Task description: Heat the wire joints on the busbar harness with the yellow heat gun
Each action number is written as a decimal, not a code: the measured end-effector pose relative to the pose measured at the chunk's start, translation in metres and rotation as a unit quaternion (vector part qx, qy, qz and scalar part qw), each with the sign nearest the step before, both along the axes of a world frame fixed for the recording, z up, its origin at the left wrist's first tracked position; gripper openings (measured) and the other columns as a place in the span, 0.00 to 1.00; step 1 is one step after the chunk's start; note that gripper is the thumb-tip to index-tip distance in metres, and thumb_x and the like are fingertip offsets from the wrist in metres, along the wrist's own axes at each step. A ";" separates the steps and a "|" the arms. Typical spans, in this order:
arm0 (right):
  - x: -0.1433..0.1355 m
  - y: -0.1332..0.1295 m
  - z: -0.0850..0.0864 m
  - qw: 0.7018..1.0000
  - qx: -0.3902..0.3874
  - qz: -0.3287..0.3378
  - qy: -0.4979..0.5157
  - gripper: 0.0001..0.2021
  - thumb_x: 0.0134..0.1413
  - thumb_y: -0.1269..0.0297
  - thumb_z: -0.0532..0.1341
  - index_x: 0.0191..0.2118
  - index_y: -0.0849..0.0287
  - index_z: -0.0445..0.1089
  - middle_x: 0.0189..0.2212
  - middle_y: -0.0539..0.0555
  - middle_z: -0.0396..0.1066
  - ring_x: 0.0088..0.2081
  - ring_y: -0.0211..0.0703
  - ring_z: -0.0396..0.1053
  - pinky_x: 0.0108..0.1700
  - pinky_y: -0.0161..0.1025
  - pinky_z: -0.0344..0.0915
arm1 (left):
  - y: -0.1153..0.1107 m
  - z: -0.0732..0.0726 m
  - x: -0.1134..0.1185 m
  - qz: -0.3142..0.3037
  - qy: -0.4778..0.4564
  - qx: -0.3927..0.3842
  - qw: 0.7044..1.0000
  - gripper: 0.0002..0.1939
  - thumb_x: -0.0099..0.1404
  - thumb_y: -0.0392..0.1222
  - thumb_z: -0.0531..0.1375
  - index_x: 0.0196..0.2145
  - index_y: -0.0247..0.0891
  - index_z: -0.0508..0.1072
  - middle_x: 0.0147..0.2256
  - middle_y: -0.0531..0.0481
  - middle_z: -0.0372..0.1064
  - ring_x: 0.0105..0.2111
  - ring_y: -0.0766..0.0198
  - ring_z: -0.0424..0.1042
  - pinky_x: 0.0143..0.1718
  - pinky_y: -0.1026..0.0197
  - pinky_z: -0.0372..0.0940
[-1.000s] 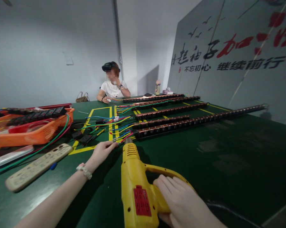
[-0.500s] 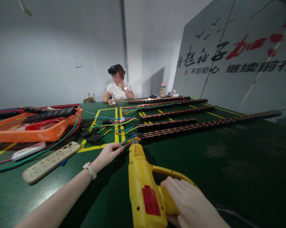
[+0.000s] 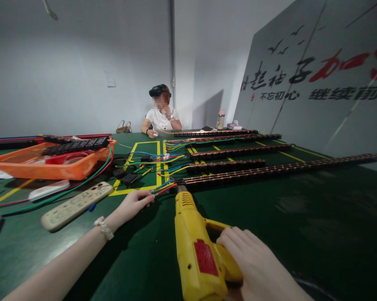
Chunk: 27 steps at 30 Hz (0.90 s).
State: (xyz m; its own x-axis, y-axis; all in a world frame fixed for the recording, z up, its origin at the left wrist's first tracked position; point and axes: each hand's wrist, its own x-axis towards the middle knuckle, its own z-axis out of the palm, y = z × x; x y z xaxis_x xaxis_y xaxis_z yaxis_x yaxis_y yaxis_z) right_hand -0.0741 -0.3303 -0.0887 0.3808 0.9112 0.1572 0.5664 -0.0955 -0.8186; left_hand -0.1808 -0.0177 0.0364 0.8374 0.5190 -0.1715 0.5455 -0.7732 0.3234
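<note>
Pictures are showing workshop, likely for electrical assembly. Green work table (image 3: 270,221) is spreading across room, yellow tape (image 3: 159,163) marking off areas on top. Long black strips (image 3: 270,167) with copper-coloured rails are lying in rows, coloured wires (image 3: 167,189) trailing from near ends. Yellow heat gun (image 3: 191,242) is pointing at wiring. Orange basket (image 3: 78,170) is holding black electrical parts (image 3: 78,146). Panel (image 3: 326,115) with large lettering is lining one side.
</note>
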 end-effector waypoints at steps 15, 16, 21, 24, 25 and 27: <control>0.029 0.080 0.035 0.989 -0.087 0.000 0.120 0.33 0.57 0.37 0.36 0.59 0.54 0.53 0.38 0.60 0.69 0.40 0.51 0.68 0.42 0.47 0.59 | 0.001 -0.004 0.001 0.018 0.001 0.086 0.996 0.26 0.62 0.60 0.46 0.32 0.37 0.73 0.15 0.54 0.63 0.18 0.66 0.61 0.23 0.65 0.50; 0.029 0.084 0.034 0.989 -0.083 0.004 0.126 0.34 0.57 0.37 0.35 0.58 0.54 0.55 0.38 0.60 0.69 0.40 0.51 0.68 0.42 0.47 0.59 | 0.000 -0.004 0.001 0.015 0.001 0.097 0.995 0.26 0.63 0.60 0.46 0.31 0.37 0.73 0.15 0.54 0.62 0.18 0.67 0.61 0.23 0.65 0.50; 0.037 0.103 0.028 0.984 -0.047 0.046 0.165 0.36 0.57 0.37 0.36 0.40 0.63 0.68 0.37 0.61 0.70 0.38 0.46 0.67 0.41 0.39 0.60 | -0.003 -0.007 0.005 0.017 -0.003 0.141 0.990 0.21 0.64 0.57 0.45 0.30 0.39 0.68 0.19 0.55 0.64 0.20 0.67 0.62 0.22 0.65 0.48; 0.043 0.112 0.027 0.978 -0.059 0.081 0.183 0.39 0.56 0.35 0.36 0.31 0.66 0.69 0.33 0.61 0.70 0.33 0.44 0.67 0.36 0.37 0.61 | 0.002 -0.009 0.009 0.032 0.000 0.138 0.990 0.20 0.64 0.57 0.46 0.30 0.40 0.66 0.21 0.55 0.66 0.21 0.68 0.62 0.22 0.65 0.48; 0.045 0.114 0.028 0.977 -0.064 0.089 0.186 0.40 0.55 0.34 0.36 0.31 0.67 0.69 0.32 0.61 0.70 0.33 0.44 0.67 0.35 0.37 0.61 | 0.005 -0.011 0.011 0.035 -0.005 0.130 0.991 0.20 0.64 0.57 0.46 0.30 0.40 0.66 0.22 0.55 0.67 0.21 0.68 0.63 0.22 0.65 0.48; 0.050 0.118 0.030 0.977 -0.075 0.089 0.178 0.41 0.54 0.33 0.35 0.30 0.67 0.69 0.32 0.62 0.70 0.32 0.43 0.67 0.35 0.37 0.62 | 0.011 -0.013 0.015 0.037 -0.021 0.112 0.993 0.20 0.63 0.57 0.46 0.30 0.39 0.66 0.24 0.55 0.68 0.21 0.68 0.63 0.22 0.65 0.49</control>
State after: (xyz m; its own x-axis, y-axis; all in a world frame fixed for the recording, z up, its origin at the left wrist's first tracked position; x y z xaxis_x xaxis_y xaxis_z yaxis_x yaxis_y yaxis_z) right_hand -0.0244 -0.2125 -0.0585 0.2196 0.9708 -0.0969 0.2661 -0.1551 -0.9514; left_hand -0.1654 -0.0063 0.0233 0.7991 0.6011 -0.0113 0.5938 -0.7862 0.1713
